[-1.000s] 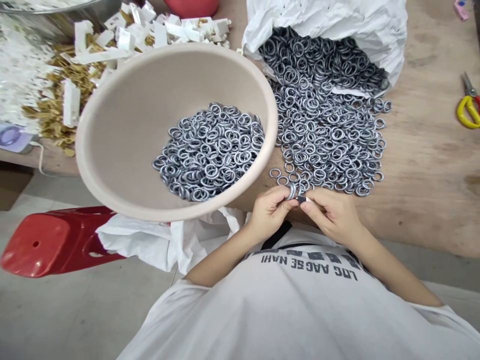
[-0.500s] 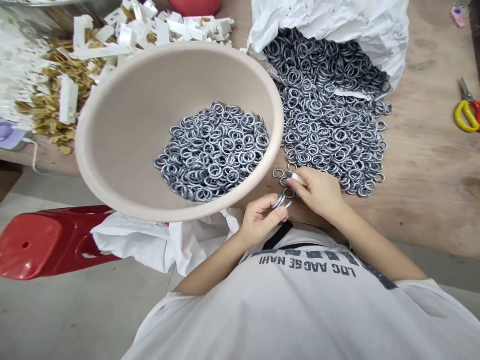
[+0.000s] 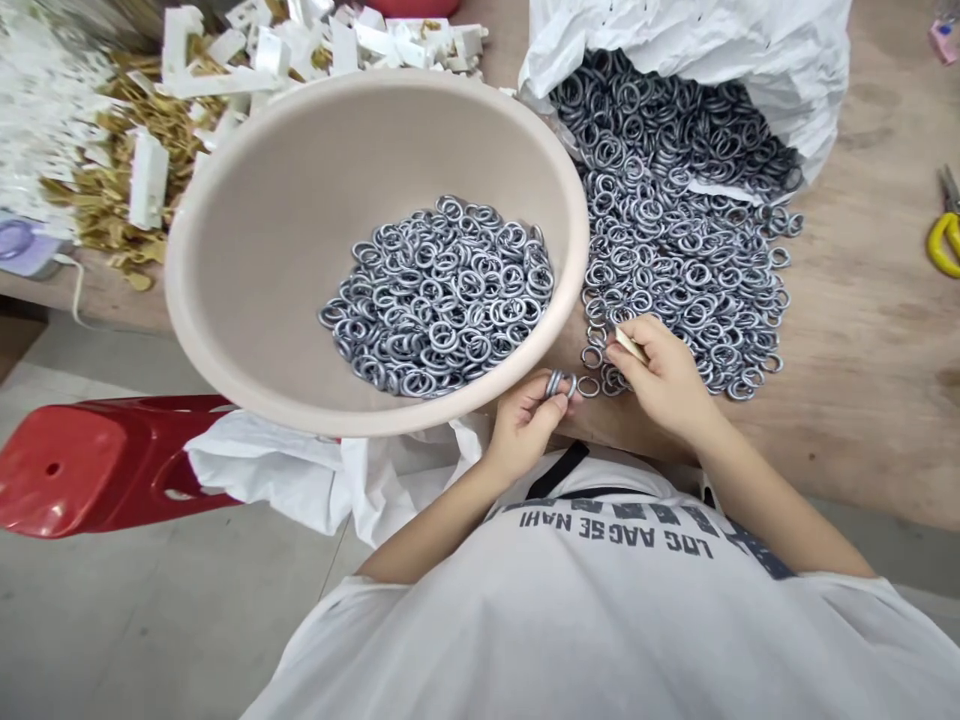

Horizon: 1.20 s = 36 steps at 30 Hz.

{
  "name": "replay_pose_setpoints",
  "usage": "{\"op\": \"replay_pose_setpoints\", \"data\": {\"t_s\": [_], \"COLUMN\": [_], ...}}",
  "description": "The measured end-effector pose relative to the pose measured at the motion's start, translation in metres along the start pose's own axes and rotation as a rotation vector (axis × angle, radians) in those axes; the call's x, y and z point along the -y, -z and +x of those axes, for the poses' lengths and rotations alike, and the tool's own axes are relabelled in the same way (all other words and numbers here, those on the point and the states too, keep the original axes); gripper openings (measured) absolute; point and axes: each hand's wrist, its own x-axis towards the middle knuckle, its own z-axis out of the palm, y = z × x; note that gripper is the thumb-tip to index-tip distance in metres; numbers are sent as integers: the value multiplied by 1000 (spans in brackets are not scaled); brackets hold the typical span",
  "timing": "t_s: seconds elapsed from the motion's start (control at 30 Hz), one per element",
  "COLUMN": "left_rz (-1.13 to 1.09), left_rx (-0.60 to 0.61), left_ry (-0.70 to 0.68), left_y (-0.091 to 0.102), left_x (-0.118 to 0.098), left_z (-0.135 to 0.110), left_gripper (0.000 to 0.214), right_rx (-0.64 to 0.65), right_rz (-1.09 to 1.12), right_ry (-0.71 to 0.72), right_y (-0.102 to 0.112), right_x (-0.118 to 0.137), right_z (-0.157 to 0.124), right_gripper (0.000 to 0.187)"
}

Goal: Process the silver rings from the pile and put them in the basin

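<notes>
My left hand (image 3: 525, 425) is closed at the table's near edge, pinching a small stack of grey metal rings (image 3: 560, 383) between thumb and fingers. Just to its right, my right hand (image 3: 664, 375) is closed on a small pale stick-like piece (image 3: 630, 345) and rests on the near edge of a loose pile of grey rings (image 3: 675, 270) spread on the wooden table (image 3: 862, 330). The pile spills out of an open white plastic bag (image 3: 712, 40). A large beige basin (image 3: 247, 270) to the left holds many of the same rings (image 3: 442, 295).
White plastic parts and brass-coloured pieces (image 3: 142, 130) lie heaped at the back left. Yellow-handled scissors (image 3: 943, 235) lie at the right edge. A red plastic stool (image 3: 90, 465) and crumpled white plastic (image 3: 315, 480) sit below the basin, off the table.
My right hand has left my left hand and reached forward onto the near edge of the ring pile. My left hand stays put, still pinching its rings. The view has shifted slightly.
</notes>
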Motion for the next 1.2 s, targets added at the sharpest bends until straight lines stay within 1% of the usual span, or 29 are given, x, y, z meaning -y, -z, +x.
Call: {"op": "replay_pose_setpoints", "data": {"t_s": [0.07,0.13,0.2,0.3,0.37,0.4,0.5,0.6,0.67,0.73,0.8,0.87,0.93,1.03,1.1,1.2], "left_rz": [-40,-69,-33,177,294,324,352,400,435,460,483,495,480,411,345,162], "left_rx": [-41,-48,-33,-21,-32,-42,-69,-25,3,-13,-48,-63,-30,56,91,117], "left_ry": [-6,-51,-143,-320,-405,-426,-442,-471,-500,-517,-520,-511,-491,-441,-360,-137], "left_y": [-9,-18,-26,-32,-33,-33,-33,-33,-32,-32,-33,-33,-34,-35,-35,-35], "left_x": [1,0,-2,-8,-12,-13,-13,-12,-11,-11,-11,-11,-13,-15,-16,-18], "left_z": [3,7,11,17,19,20,21,23,23,23,23,22,22,22,22,20], "left_gripper": [18,25,30,19,13,14,22,19,14,12,12,12,13,13,15,21], "right_rx": [71,145,175,194,187,185,213,269,249,173,82,23,-17,-71,-83,-57], "right_rz": [312,532,662,795,844,851,821,771,781,807,801,769,717,631,611,593], "right_ry": [-88,-166,-210,-271,-291,-292,-274,-277,-297,-307,-286,-253,-234,-212,-192,-156], "right_y": [7,10,10,10,10,11,14,14,12,9,6,4,3,1,-1,-2], "right_x": [-2,-3,-4,-5,-5,-5,-6,-8,-8,-8,-6,-5,-3,-2,-3,-5], "right_z": [-10,-19,-25,-31,-33,-33,-35,-37,-39,-41,-43,-45,-47,-47,-46,-44], "right_gripper": [19,24,27,30,30,30,30,32,34,35,34,30,29,28,29,30]}}
